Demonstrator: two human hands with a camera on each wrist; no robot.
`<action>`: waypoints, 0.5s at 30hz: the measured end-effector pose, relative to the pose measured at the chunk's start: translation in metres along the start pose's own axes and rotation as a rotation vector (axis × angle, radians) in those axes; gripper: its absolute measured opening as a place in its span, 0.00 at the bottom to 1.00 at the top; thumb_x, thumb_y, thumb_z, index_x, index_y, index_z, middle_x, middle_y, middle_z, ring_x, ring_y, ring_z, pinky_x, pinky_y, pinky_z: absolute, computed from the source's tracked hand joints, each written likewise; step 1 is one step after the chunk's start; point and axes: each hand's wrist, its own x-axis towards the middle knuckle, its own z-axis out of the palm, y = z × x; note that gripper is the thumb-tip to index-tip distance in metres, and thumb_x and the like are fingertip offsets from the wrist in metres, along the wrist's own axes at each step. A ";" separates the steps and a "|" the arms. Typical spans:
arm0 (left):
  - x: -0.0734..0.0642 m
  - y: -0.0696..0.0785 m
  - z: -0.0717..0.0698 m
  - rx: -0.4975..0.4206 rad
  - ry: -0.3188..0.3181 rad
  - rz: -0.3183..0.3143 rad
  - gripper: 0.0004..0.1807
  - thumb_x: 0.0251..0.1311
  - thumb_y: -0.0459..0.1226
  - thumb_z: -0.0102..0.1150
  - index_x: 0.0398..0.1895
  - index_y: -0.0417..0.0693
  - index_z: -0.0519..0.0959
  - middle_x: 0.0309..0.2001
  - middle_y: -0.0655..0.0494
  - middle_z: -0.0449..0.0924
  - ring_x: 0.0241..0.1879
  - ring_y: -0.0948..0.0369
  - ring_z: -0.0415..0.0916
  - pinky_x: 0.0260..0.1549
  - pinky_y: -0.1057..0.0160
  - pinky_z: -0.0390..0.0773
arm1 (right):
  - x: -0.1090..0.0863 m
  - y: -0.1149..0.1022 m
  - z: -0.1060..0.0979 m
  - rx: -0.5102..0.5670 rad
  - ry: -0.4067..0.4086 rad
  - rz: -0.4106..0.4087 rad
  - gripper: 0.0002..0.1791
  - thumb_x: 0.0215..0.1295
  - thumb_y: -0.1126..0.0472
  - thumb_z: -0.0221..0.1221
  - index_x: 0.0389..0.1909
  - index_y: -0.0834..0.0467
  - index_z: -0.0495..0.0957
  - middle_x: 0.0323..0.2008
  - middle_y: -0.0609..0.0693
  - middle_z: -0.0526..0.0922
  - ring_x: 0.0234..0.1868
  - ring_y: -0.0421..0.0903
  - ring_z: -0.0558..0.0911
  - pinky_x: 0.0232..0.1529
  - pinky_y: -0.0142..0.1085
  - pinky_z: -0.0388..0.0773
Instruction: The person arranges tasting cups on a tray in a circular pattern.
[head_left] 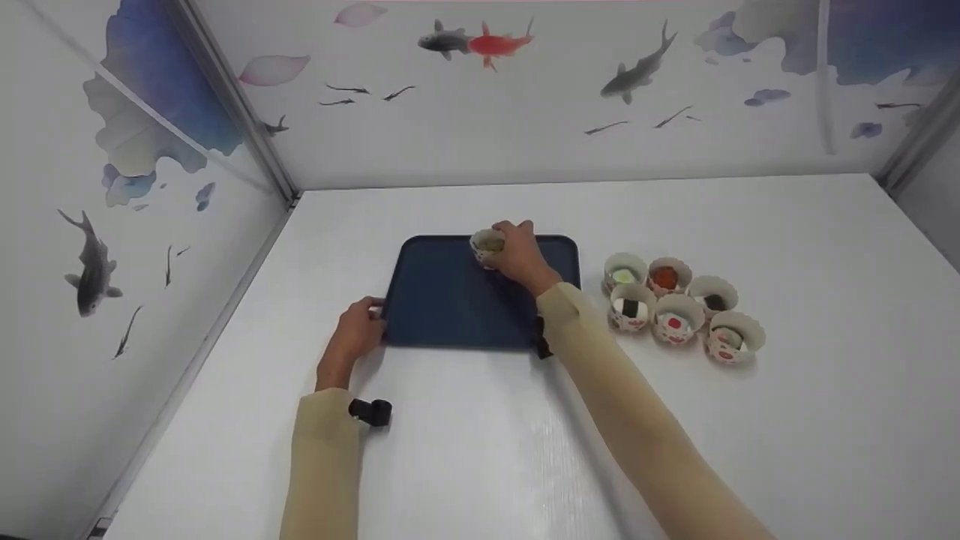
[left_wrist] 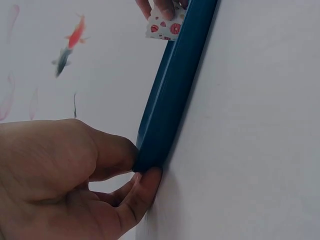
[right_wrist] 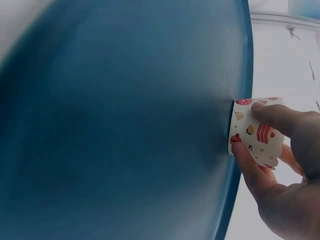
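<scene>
A dark blue tray point(head_left: 450, 300) lies on the white table. My left hand point(head_left: 358, 330) pinches its left edge; in the left wrist view the thumb and fingers point(left_wrist: 145, 192) meet at the tray's corner. Near the tray's far edge, my right hand point(head_left: 520, 256) holds a paper baking cup point(head_left: 478, 247) between thumb and fingers. Something brownish-green is inside that cup. In the right wrist view, the cup point(right_wrist: 255, 132) shows a red and yellow printed pattern, and its base is at the tray surface; whether it touches, I cannot tell.
Several similar paper cups stand grouped right of the tray: one with orange-red food point(head_left: 665, 278), one with a black-banded white piece point(head_left: 630, 309), one with a red-dotted white piece point(head_left: 676, 324). Fish-printed white panels point(head_left: 525, 112) rise behind and at left.
</scene>
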 end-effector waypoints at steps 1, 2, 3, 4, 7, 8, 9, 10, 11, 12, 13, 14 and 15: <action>0.000 0.000 0.001 0.000 -0.002 0.004 0.25 0.73 0.31 0.43 0.72 0.37 0.64 0.63 0.34 0.74 0.62 0.45 0.75 0.62 0.48 0.74 | 0.000 0.000 0.000 0.001 0.008 0.005 0.37 0.64 0.62 0.67 0.72 0.62 0.63 0.64 0.67 0.60 0.64 0.59 0.72 0.67 0.48 0.73; 0.001 0.001 0.001 0.003 -0.005 0.009 0.25 0.73 0.31 0.43 0.72 0.37 0.64 0.63 0.34 0.74 0.61 0.45 0.75 0.62 0.48 0.75 | 0.000 0.001 0.000 0.003 0.017 0.009 0.38 0.64 0.62 0.67 0.73 0.63 0.61 0.64 0.67 0.60 0.64 0.59 0.72 0.68 0.48 0.72; 0.001 0.002 0.002 0.000 -0.008 0.010 0.25 0.73 0.31 0.43 0.72 0.37 0.64 0.63 0.34 0.74 0.61 0.45 0.76 0.62 0.48 0.74 | 0.001 0.001 0.000 0.006 0.025 0.012 0.39 0.64 0.62 0.67 0.73 0.64 0.60 0.65 0.67 0.60 0.65 0.59 0.71 0.69 0.48 0.71; 0.002 0.002 0.002 0.003 -0.008 0.013 0.25 0.73 0.32 0.43 0.72 0.37 0.64 0.63 0.34 0.74 0.61 0.45 0.76 0.62 0.48 0.74 | 0.001 0.002 0.001 0.010 0.032 0.015 0.40 0.64 0.62 0.67 0.73 0.65 0.59 0.65 0.67 0.60 0.65 0.59 0.71 0.69 0.48 0.71; 0.002 0.002 0.002 0.006 -0.013 0.013 0.26 0.73 0.32 0.43 0.72 0.37 0.64 0.63 0.33 0.74 0.61 0.44 0.75 0.63 0.47 0.74 | 0.003 0.003 0.002 0.019 0.044 0.013 0.41 0.64 0.64 0.66 0.73 0.66 0.58 0.66 0.68 0.61 0.67 0.60 0.70 0.70 0.47 0.70; 0.001 0.001 0.001 0.004 -0.014 0.011 0.26 0.73 0.32 0.43 0.73 0.37 0.63 0.63 0.33 0.74 0.60 0.44 0.76 0.63 0.47 0.74 | 0.003 0.003 0.003 0.018 0.046 0.009 0.40 0.64 0.64 0.66 0.73 0.67 0.58 0.66 0.68 0.61 0.67 0.60 0.70 0.70 0.47 0.70; 0.001 0.000 0.001 0.003 -0.013 0.008 0.26 0.73 0.32 0.43 0.73 0.37 0.63 0.63 0.33 0.74 0.61 0.44 0.75 0.63 0.47 0.73 | 0.004 0.003 0.004 0.017 0.045 0.006 0.40 0.64 0.65 0.66 0.73 0.67 0.58 0.66 0.68 0.61 0.67 0.60 0.70 0.70 0.47 0.70; 0.001 -0.001 0.001 0.003 -0.012 0.005 0.26 0.73 0.32 0.43 0.73 0.37 0.63 0.63 0.33 0.74 0.61 0.44 0.75 0.63 0.47 0.73 | 0.005 0.003 0.004 0.017 0.044 0.002 0.40 0.64 0.65 0.66 0.73 0.67 0.58 0.66 0.68 0.62 0.67 0.60 0.71 0.70 0.47 0.70; 0.000 -0.002 0.001 -0.002 -0.011 0.001 0.26 0.73 0.31 0.43 0.73 0.37 0.63 0.63 0.33 0.74 0.61 0.44 0.75 0.63 0.47 0.73 | 0.005 0.003 0.005 0.022 0.044 -0.001 0.39 0.64 0.66 0.66 0.73 0.67 0.59 0.65 0.69 0.62 0.67 0.60 0.71 0.70 0.48 0.70; 0.000 -0.003 0.001 -0.005 -0.011 0.000 0.26 0.72 0.31 0.43 0.73 0.37 0.63 0.63 0.33 0.74 0.61 0.44 0.76 0.62 0.47 0.74 | 0.005 0.003 0.006 0.031 0.043 -0.002 0.39 0.64 0.66 0.66 0.72 0.68 0.59 0.65 0.69 0.63 0.67 0.60 0.71 0.70 0.48 0.70; 0.000 -0.003 0.001 -0.006 -0.009 0.003 0.26 0.72 0.31 0.43 0.72 0.37 0.63 0.63 0.33 0.74 0.60 0.44 0.76 0.62 0.48 0.74 | 0.004 0.003 0.006 0.042 0.046 -0.001 0.39 0.64 0.65 0.66 0.72 0.68 0.59 0.65 0.69 0.63 0.67 0.60 0.71 0.70 0.48 0.70; 0.000 -0.003 0.001 -0.009 -0.007 0.004 0.26 0.72 0.31 0.42 0.72 0.37 0.63 0.63 0.33 0.74 0.60 0.44 0.76 0.62 0.48 0.74 | 0.004 0.003 0.005 0.057 0.048 0.002 0.39 0.64 0.65 0.66 0.72 0.68 0.59 0.64 0.69 0.64 0.66 0.60 0.71 0.70 0.47 0.70; 0.001 -0.003 0.001 -0.011 -0.005 0.005 0.26 0.72 0.30 0.42 0.72 0.36 0.64 0.63 0.33 0.74 0.60 0.44 0.76 0.62 0.48 0.74 | 0.002 0.004 0.005 0.075 0.051 0.005 0.40 0.64 0.64 0.66 0.72 0.68 0.59 0.64 0.68 0.64 0.66 0.59 0.72 0.69 0.47 0.71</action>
